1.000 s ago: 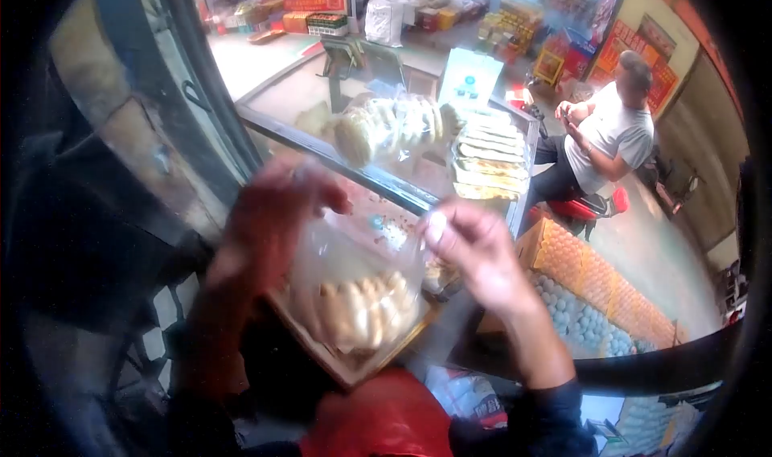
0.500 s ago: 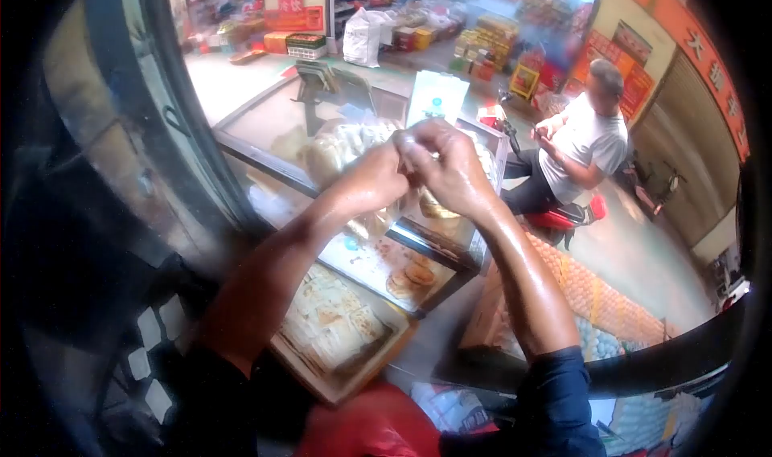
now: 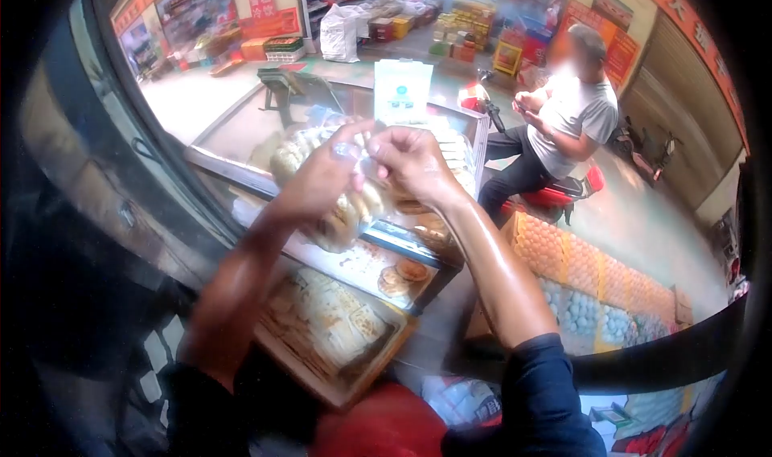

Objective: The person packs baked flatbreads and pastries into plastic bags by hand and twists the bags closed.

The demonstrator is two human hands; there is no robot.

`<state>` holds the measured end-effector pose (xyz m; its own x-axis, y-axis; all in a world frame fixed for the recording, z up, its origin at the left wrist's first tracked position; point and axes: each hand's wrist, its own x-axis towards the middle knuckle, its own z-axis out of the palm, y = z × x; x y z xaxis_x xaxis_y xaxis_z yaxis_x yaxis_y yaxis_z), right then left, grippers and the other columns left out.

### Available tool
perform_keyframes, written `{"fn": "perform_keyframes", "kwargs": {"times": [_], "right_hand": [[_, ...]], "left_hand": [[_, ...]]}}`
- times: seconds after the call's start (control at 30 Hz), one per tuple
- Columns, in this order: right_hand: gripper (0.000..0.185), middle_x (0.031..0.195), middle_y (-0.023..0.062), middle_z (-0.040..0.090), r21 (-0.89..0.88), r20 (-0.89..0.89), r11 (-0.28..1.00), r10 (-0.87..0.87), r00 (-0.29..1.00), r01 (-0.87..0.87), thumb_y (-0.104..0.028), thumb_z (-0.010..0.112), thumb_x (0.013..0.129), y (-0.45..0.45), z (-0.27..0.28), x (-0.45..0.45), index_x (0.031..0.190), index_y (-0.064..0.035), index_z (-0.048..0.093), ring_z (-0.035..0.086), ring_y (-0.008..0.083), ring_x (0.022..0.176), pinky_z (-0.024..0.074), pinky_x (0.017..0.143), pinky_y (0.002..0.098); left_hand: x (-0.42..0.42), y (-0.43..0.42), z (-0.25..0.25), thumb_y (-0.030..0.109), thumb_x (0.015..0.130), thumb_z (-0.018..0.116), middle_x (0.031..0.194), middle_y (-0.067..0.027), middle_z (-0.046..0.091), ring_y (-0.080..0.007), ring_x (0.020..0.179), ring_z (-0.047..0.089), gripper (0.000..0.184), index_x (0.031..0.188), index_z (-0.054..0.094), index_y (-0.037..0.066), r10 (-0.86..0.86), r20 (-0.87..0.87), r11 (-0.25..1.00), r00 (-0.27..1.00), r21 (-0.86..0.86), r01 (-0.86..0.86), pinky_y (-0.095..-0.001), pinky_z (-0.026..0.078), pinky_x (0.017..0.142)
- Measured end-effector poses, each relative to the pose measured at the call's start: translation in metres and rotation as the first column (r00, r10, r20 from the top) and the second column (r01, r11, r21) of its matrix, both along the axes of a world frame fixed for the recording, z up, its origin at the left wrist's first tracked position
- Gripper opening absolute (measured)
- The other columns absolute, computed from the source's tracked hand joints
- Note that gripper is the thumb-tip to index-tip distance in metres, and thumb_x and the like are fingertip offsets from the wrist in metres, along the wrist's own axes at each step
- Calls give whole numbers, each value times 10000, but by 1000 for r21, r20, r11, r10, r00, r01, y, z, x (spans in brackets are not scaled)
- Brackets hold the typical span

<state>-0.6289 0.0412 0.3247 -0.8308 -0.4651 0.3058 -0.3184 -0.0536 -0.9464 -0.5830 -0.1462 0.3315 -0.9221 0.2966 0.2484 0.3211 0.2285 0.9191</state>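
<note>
A clear plastic bag of round pale breads [image 3: 342, 225] hangs below my hands over the front of the glass display case [image 3: 211, 153]. My left hand [image 3: 322, 180] is closed around the gathered neck of the bag. Close beside it, my right hand [image 3: 414, 163] pinches the plastic at the top with thumb and fingers. The exact grip of the right fingertips is partly hidden. Behind the left hand, more bagged breads [image 3: 289, 155] lie on the case top. Stacked breads [image 3: 457, 155] are to the right of the right hand.
A wooden tray of flatbreads [image 3: 338, 320] stands below the case. On the right are cartons of eggs [image 3: 555, 252]. A white sign [image 3: 402, 87] and a dark stand [image 3: 281, 91] top the case. Beyond, a person in a white shirt [image 3: 575, 115] sits on a red scooter [image 3: 563, 192].
My hands have moved apart a little, and the bag's twisted plastic now shows between them. The view has shifted to the right. The seated person still holds their hands together.
</note>
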Motion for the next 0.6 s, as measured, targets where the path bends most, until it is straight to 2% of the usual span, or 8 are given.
{"fn": "perform_keyframes", "kwargs": {"times": [0.07,0.13,0.2,0.27,0.43,0.53,0.57,0.6], "right_hand": [[219,688,58,646,80,-65,994,-70,995,75,-182,650,944,2,4,-4,933,32,694,587,137,594,483,584,295],[233,652,158,657,138,-383,918,-297,875,372,-177,632,932,2,14,-12,880,39,699,638,240,587,505,604,364],[246,679,227,647,92,-397,897,-364,842,431,-176,614,925,7,28,-9,843,42,692,667,319,636,514,641,410],[232,696,212,660,-26,-411,919,-368,834,393,-167,608,931,6,40,10,862,39,690,674,307,646,515,643,400],[171,826,201,633,197,-645,918,-144,751,345,-153,637,914,7,-11,50,870,6,679,641,364,772,504,710,429],[174,863,200,628,238,-507,930,-127,853,281,-151,619,923,7,-16,45,911,13,676,640,363,809,503,719,422],[179,883,205,626,155,-472,923,-244,847,352,-146,610,926,6,-13,41,935,20,676,640,361,826,502,735,423],[187,904,210,625,77,-430,903,-352,832,422,-141,600,929,5,-10,35,960,27,677,641,360,843,502,751,425]], "left_hand": [[-6,2,1,146,1066,369,931,-60,609,-74,734,542,299,1251,585,55,5,-71,994,997,106,2,-227,479,690],[-10,-10,16,264,1077,379,739,-26,598,-78,581,506,351,1216,633,65,242,156,925,958,-334,-179,-221,455,560],[-9,-13,22,350,1070,406,642,-18,609,-94,482,492,392,1180,650,65,198,211,961,957,-233,-148,-225,426,472],[-12,-12,31,368,1066,420,733,-65,677,-103,529,558,414,1202,632,39,25,351,987,936,139,-78,-222,454,492],[-10,2,33,385,1061,429,745,-58,680,-112,555,593,440,1210,603,9,-53,509,827,859,504,-248,-232,490,524],[-2,6,36,315,1074,415,764,-62,639,-118,652,616,365,1084,652,38,130,147,966,981,-243,-92,-251,468,560],[-2,1,33,237,1041,473,891,-154,678,-207,783,671,294,1091,657,14,-24,-104,917,994,-399,-20,-310,509,660],[-5,1,30,237,1041,473,891,-154,678,-207,783,671,294,1091,657,14,-22,-97,917,995,-398,-18,-310,509,660]]}}
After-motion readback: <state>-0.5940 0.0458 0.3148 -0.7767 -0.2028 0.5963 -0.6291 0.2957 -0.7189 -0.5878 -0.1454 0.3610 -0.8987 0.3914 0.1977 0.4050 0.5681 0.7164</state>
